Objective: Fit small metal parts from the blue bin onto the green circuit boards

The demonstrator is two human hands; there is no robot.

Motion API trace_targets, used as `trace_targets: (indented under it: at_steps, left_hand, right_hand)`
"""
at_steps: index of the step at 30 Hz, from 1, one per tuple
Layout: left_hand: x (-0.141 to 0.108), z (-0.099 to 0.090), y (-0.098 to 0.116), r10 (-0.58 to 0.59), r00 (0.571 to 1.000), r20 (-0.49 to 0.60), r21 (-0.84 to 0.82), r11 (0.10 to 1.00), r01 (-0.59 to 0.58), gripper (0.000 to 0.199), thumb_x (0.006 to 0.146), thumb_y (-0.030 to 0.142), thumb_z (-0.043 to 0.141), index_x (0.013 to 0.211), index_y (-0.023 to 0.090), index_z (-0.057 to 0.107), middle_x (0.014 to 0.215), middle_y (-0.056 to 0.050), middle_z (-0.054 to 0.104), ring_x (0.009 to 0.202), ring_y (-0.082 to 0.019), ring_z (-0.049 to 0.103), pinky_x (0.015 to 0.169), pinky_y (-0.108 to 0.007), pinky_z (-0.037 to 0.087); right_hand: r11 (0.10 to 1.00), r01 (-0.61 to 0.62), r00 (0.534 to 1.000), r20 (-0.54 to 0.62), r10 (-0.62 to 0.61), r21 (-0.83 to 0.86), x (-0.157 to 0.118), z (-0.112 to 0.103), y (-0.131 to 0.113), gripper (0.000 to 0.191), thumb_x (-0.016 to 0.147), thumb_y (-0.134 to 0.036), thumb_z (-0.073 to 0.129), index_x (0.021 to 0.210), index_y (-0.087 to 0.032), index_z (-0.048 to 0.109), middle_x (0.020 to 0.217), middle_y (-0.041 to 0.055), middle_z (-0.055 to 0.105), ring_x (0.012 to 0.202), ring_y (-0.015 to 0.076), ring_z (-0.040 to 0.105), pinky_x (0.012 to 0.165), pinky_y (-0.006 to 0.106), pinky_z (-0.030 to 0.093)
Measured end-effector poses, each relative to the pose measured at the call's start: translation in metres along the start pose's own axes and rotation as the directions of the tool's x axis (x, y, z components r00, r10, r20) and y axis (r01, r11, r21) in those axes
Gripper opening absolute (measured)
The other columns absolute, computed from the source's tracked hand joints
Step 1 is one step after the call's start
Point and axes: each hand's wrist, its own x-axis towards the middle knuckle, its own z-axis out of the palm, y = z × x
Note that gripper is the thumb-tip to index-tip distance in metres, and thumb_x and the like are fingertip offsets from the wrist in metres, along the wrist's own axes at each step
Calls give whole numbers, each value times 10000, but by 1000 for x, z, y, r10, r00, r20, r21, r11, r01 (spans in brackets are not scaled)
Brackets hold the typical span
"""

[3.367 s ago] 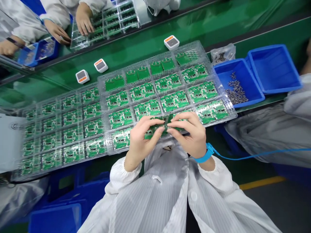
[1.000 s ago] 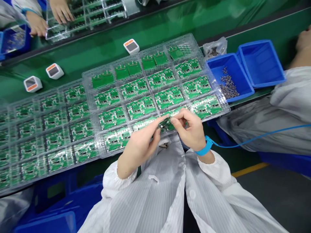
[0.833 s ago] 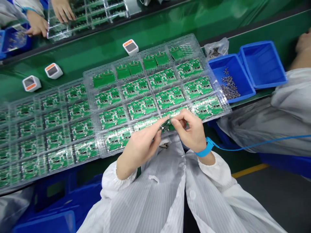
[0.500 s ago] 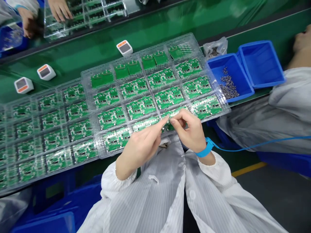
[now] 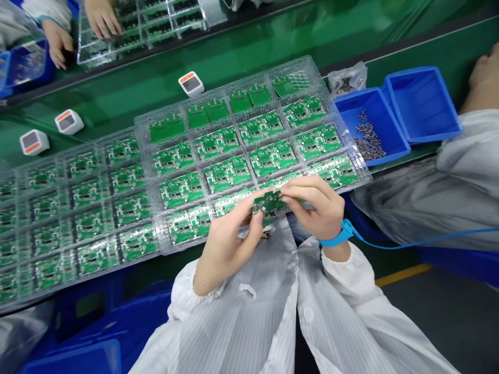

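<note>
1. The left hand (image 5: 230, 249) and right hand (image 5: 317, 208) are both closed on a green circuit board (image 5: 268, 202), pinching it by its edges between fingers and thumbs.
2. The board sits just above the near edge of a clear plastic tray (image 5: 302, 65), over its front row and close to the person's chest.
3. That tray holds rows of green boards, one to a pocket. A second tray (image 5: 66, 156) lies against its left side, filled the same way.
4. Both trays rest on a table (image 5: 280, 49) with a glossy green top. Three white boxes (image 5: 191, 84) with orange strips stand beyond them (what they do, I can't tell).
5. To the right, a blue bin (image 5: 353, 98) holds a heap of small metal parts (image 5: 368, 141). A second blue bin (image 5: 423, 104) touches it, and a clear bag (image 5: 346, 78) lies just behind.
6. The person wears a striped white smock (image 5: 241, 327) and a blue wrist strap (image 5: 339, 236) on the right wrist, with a blue cord (image 5: 432, 241) trailing off to the right.
7. Across the table, a co-worker's hands (image 5: 102, 19) rest on another tray (image 5: 156, 26). A second co-worker's sleeve (image 5: 429, 200) fills the right side.
8. Below, blue crates (image 5: 97, 317) stand by the table, and a yellow line (image 5: 403, 275) crosses the grey floor (image 5: 440, 322).
</note>
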Motion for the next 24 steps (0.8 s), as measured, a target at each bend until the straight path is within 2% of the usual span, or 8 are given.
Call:
trace_targets:
  at_steps: [8,12,17,20,24]
  left_hand:
    - [0,0,-3,89,996,22,26,996,-89,512,1146,150,601,1647,253,613,1540,-80,786,1234,-176,850,1095,-247,678]
    - [0,0,-3,101,994,31,31,994,-102,537,1145,152,606,1671,258,593,1566,-77,771,1235,-155,847,1079,-201,660]
    - [1,3,-5,85,996,12,36,996,-86,516,1149,183,610,1659,254,615,1547,-88,781,1198,-172,860,1055,-228,686]
    - [2,10,-8,34,998,-60,-9,999,-35,470,1158,219,610,1624,262,654,1543,-86,784,1211,-194,859,1036,-265,713]
    - [8,22,-11,-5,985,-174,-73,997,-8,436,1180,251,584,1605,290,672,1579,-74,762,1326,-229,821,1089,-323,713]
  right_hand:
    - [1000,-1,998,-64,3,31,-2,-2,2,235,1050,-141,810,1218,-305,828,1053,27,863,936,215,838,795,374,700]
    - [999,8,997,-82,-5,32,-3,0,1,269,1045,-116,805,1246,-294,818,1042,25,861,924,207,837,790,359,706]
    - [999,0,995,-99,3,35,-5,4,4,302,1027,-89,814,1249,-293,809,1058,25,853,925,197,825,803,343,705]
    - [987,-108,990,-80,118,121,-2,4,1,272,1045,-136,807,1249,-316,803,1094,23,841,981,199,817,846,354,718]
    - [916,-320,947,103,304,241,5,1,-13,278,1085,-310,793,1361,-325,769,1204,49,823,1054,220,805,846,378,738]
